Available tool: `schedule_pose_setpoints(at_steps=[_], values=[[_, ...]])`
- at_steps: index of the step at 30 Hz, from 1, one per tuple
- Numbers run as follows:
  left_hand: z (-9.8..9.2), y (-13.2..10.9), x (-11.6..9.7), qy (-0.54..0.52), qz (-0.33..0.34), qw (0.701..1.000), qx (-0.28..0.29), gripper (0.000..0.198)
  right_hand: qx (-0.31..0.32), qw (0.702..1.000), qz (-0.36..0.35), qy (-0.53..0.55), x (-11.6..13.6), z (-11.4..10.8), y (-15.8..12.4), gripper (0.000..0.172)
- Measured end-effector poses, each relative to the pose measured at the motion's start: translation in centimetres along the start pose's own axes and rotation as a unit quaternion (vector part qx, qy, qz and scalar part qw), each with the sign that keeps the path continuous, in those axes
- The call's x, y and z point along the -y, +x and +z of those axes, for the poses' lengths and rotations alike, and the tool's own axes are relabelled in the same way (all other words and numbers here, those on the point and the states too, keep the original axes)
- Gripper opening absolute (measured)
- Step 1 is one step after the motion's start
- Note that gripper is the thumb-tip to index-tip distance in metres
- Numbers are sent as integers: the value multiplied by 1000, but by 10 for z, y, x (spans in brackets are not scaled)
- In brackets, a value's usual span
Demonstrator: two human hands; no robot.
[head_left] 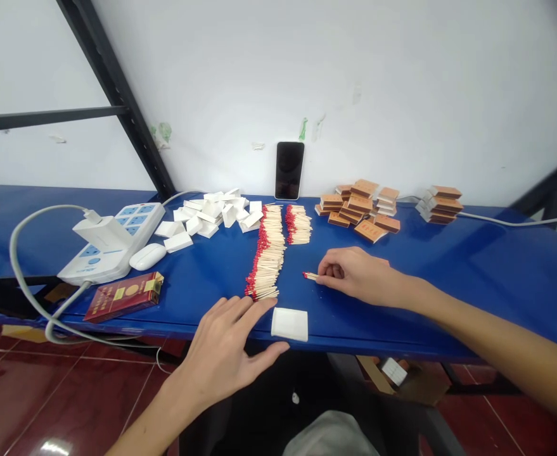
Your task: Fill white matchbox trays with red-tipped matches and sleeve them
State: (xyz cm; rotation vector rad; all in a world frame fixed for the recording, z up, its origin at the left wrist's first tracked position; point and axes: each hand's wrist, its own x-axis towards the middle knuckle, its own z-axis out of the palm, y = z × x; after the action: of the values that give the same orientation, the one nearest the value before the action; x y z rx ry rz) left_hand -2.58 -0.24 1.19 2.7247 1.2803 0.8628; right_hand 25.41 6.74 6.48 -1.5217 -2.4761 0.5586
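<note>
My right hand pinches a few red-tipped matches just above the blue shelf, their heads pointing left. At the shelf's front edge my left hand is open, thumb and fingers spread beside a white matchbox tray. Its fingertips reach the near end of a long row of matches, red heads to the left. A shorter row of matches lies to the right of the long one. White inner trays are heaped at the back left. Orange matchbox sleeves are piled at the back right.
A dark phone leans on the wall. Left stand a power strip with a plugged-in charger, a white oval case and a red cigarette pack. More stacked matchboxes sit far right. A cable loops over the left edge.
</note>
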Motion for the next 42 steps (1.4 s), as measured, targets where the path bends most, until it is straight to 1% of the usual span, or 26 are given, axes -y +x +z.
schedule_pose_setpoints(at_steps=[2, 5, 7, 9, 11, 14, 16, 17, 20, 21, 22, 25, 27, 30, 33, 35, 38, 42], values=[[-6, 1, 4, 3, -2, 1000, -10, 45, -10, 1000, -18, -9, 1, 4, -1, 24], [-13, 5, 16, 11, -13, 999, -32, 27, -26, 998, -49, -6, 4, 10, -4, 22], [-15, 8, 24, 3, -17, 1000, -25, 19, -32, 997, -67, -2, 6, 13, -6, 21], [-14, 10, 29, -17, -18, 1000, -9, 17, -25, 996, -85, 6, 9, 14, -7, 22], [-12, 11, 30, -30, -21, 999, 3, 16, -11, 994, -103, 18, 10, 15, -8, 23], [-13, 12, 23, -45, -25, 999, 10, 17, -3, 992, -121, 30, 10, 18, -9, 22], [-14, 13, 14, -56, -20, 998, 22, 22, -9, 990, -133, 34, 9, 20, -9, 22], [-13, 13, 9, -55, -14, 998, 30, 29, -13, 989, -140, 36, 9, 21, -9, 22], [-7, 14, -1, -15, 12, 999, 37, 64, -30, 985, -164, 46, 9, 26, -9, 21], [-4, 14, -2, -1, 22, 999, 36, 70, -34, 983, -172, 51, 9, 27, -9, 20], [0, 14, -3, 10, 32, 999, 35, 70, -38, 982, -178, 55, 10, 28, -9, 20], [4, 14, 0, 13, 60, 997, 37, 47, -40, 980, -185, 63, 14, 33, -8, 19], [1, 13, 5, -5, 75, 996, 46, 36, -36, 979, -188, 70, 17, 35, -7, 19], [-10, 10, 15, -27, 77, 995, 63, 31, -29, 977, -197, 76, 24, 36, -4, 18], [-23, 4, 27, -28, 62, 995, 75, 26, -17, 975, -209, 69, 29, 33, -1, 15], [-29, 0, 35, -23, 49, 995, 78, 26, -23, 974, -216, 68, 32, 29, 4, 15], [-36, -3, 45, -13, 29, 996, 80, 24, -35, 969, -237, 60, 36, 25, 15, 17], [-40, -4, 54, -18, 8, 997, 73, 20, -8, 963, -266, 39, 44, 26, 31, 14]])
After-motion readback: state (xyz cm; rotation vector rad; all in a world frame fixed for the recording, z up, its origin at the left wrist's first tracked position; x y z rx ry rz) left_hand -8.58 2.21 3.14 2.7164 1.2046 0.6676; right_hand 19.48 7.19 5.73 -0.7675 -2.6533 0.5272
